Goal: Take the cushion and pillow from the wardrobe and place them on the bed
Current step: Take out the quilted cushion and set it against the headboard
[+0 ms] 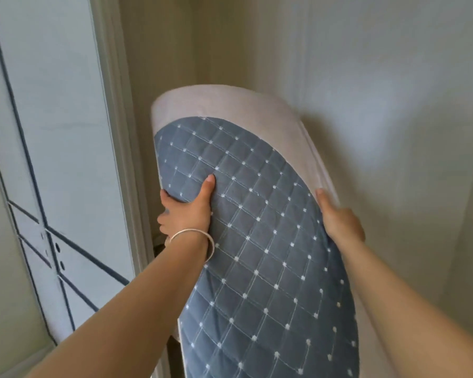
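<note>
One wardrobe (339,64), pale inside walls, one open door (52,132) at left with dark trim lines and three small holes near its lower part. Nothing else visible inside the wardrobe but the item being held; shelf not in view.

One pillow (257,241), big, blue quilted face with white dots in a diamond grid, pale border running round its top and right edge. It is held up on edge, tilted, in the wardrobe opening, its top near the back wall. Cannot tell if it touches the wall. Second item, the cushion, can't be told apart here.

Two hands, both clamped on pillow. Left hand (187,211) grips the left edge, thumb on the blue face, fingers wrapped behind. Right hand (339,216) clasps the right edge at the pale border, fingers hidden behind.

One thin bracelet (200,238) on left wrist.
</note>
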